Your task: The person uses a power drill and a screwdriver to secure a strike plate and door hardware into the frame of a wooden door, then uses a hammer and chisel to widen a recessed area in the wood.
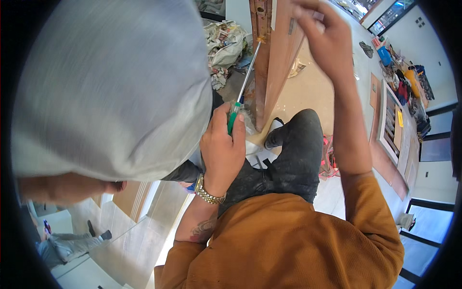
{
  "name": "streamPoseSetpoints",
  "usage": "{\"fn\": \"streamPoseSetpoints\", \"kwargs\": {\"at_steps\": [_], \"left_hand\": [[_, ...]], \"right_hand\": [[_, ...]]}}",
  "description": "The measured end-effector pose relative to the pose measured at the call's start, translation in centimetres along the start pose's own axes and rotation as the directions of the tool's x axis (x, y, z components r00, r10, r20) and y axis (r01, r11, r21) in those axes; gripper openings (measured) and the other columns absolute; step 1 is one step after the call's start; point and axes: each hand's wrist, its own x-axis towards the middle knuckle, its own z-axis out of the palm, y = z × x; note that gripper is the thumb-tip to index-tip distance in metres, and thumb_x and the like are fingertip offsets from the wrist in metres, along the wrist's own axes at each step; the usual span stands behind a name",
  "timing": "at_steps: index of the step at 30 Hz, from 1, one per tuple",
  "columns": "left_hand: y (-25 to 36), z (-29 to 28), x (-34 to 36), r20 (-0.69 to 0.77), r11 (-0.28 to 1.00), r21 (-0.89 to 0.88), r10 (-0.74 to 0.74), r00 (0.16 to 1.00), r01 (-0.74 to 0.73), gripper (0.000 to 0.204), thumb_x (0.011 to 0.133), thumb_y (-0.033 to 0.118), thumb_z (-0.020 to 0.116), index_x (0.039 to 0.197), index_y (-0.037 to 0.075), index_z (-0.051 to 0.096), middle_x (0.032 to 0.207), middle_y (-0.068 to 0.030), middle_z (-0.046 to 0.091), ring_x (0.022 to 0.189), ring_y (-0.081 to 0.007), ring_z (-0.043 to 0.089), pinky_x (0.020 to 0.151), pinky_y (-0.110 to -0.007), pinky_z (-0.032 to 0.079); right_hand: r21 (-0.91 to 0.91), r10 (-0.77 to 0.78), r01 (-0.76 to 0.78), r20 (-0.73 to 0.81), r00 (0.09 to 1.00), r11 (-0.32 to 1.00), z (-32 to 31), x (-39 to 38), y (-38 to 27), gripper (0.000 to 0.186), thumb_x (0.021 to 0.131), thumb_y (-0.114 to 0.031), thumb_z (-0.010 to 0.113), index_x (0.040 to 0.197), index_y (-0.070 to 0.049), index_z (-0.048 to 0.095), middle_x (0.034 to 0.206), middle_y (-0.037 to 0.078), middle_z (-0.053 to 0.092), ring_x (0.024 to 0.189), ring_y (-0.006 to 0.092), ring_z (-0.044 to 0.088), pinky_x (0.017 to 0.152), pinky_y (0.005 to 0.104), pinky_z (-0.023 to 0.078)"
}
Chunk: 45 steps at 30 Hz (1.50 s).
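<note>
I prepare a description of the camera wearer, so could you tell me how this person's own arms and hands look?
Both sleeves are orange-brown and end near the elbows. The left hand is ungloved; its wrist wears a gold-coloured metal link band, and the forearm carries a dark tattoo. The right hand is ungloved too.

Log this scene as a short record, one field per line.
Left hand: holding a screwdriver by its green handle
Screwdriver tip: at the edge of the door, near a metal plate
Right hand: raised by the door, blurred; cannot tell if it holds anything
Left wrist: watch
Left side: person in grey
Beside door: sack
</note>
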Motion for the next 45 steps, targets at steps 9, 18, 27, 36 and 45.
{"fn": "streamPoseSetpoints", "kwargs": {"at_steps": [9, 18, 27, 36, 45], "left_hand": [[-0.4, -1.3, 2.3, 0.316, 0.832, -0.346, -0.331, 0.889, 0.433, 0.032, 0.106, 0.029, 0.052, 0.12, 0.004, 0.066, 0.067, 0.0025, 0.052, 0.056, -0.0025, 0.042, 0.048, -0.02, 0.031], [0.3, -4.9, 7.4, 0.508, 0.644, -0.415, -0.421, 0.751, 0.642, 0.034, 0.106, 0.025, 0.049, 0.126, 0.003, 0.064, 0.069, -0.0053, 0.062, 0.038, -0.0026, 0.033, 0.036, -0.019, 0.024], [-1.2, -2.9, 6.2, 0.439, 0.689, -0.472, -0.357, 0.824, 0.55, 0.035, 0.107, 0.024, 0.048, 0.131, 0.005, 0.063, 0.069, 0.0003, 0.054, 0.045, -0.0008, 0.034, 0.042, -0.017, 0.027], [-4.7, -0.9, 5.0, 0.42, 0.692, -0.551, -0.252, 0.872, 0.466, 0.037, 0.102, 0.025, 0.061, 0.133, 0.004, 0.062, 0.071, 0.002, 0.052, 0.048, 0.0003, 0.035, 0.044, -0.017, 0.025], [-6.9, -1.4, 3.8, 0.379, 0.626, -0.651, -0.22, 0.899, 0.428, 0.042, 0.102, 0.025, 0.063, 0.136, 0.002, 0.06, 0.071, 0.0035, 0.05, 0.053, 0.0003, 0.035, 0.046, -0.016, 0.023]], "right_hand": [[-0.001, -0.282, 0.285, 0.137, 0.95, 0.958, 4.7, 12.8, -0.1, 0.054, 0.099, -0.05, 0.056, 0.092, 0.0, 0.075, 0.078, 0.008, 0.069, 0.079, 0.0206, 0.063, 0.079, 0.0352, 0.049], [0.223, -0.046, -0.01, 0.242, 0.969, 0.975, 6.6, 12.5, 1.8, 0.058, 0.1, -0.051, 0.056, 0.063, -0.006, 0.061, 0.058, -0.002, 0.05, 0.057, 0.0092, 0.046, 0.055, 0.0281, 0.038], [0.439, -0.129, 0.032, 0.192, 0.973, 0.898, 8.6, 12.1, 3.0, 0.06, 0.101, -0.047, 0.056, 0.063, -0.002, 0.066, 0.056, 0.001, 0.055, 0.055, 0.0107, 0.048, 0.055, 0.0273, 0.037], [0.321, -0.09, 0.034, 0.161, 0.983, 0.946, 8.1, 11.8, 2.2, 0.059, 0.1, -0.046, 0.055, 0.062, -0.002, 0.065, 0.058, 0.003, 0.058, 0.058, 0.0109, 0.05, 0.059, 0.0263, 0.038], [0.352, -0.15, 0.077, 0.184, 0.971, 0.933, 10.3, 11.7, 3.2, 0.058, 0.101, -0.045, 0.054, 0.063, -0.003, 0.066, 0.059, 0.003, 0.059, 0.059, 0.0114, 0.052, 0.061, 0.0263, 0.041]]}}
